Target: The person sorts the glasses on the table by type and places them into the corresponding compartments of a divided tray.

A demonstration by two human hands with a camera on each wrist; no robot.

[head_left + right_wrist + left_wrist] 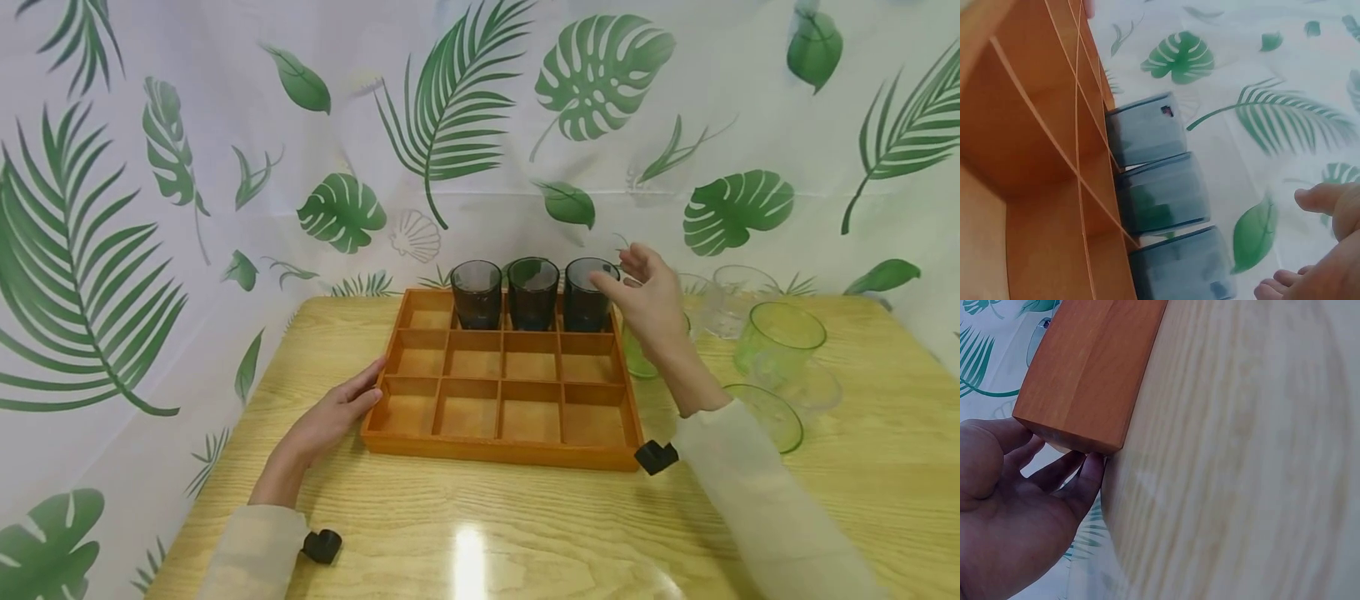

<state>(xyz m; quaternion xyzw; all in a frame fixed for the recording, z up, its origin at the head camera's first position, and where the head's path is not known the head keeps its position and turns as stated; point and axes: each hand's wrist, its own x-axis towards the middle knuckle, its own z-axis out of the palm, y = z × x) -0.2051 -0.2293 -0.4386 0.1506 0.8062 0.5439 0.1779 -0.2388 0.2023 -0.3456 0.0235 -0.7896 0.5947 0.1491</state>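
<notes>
An orange-brown wooden tray [502, 452] with several compartments lies on the table. Three dark, clear glasses [477, 296] stand upright in its back row, in every compartment but the leftmost. Fingertips of the left hand [337, 417] rest against the tray's left side; the left wrist view shows this hand [1029, 512] touching the wooden wall [1085, 375], fingers slightly bent. Beside the rightmost glass [587, 304] is the right hand [654, 304], thumb and fingers spread, holding nothing. In the right wrist view this hand [1329, 250] is apart from the nearest glass [1182, 265].
Right of the tray, several green and clear glasses stand close together on the wooden table [480, 517], among them a green one [780, 342] and a clear one [731, 308]. A leaf-patterned white cloth [465, 200] hangs behind the table and along its left side.
</notes>
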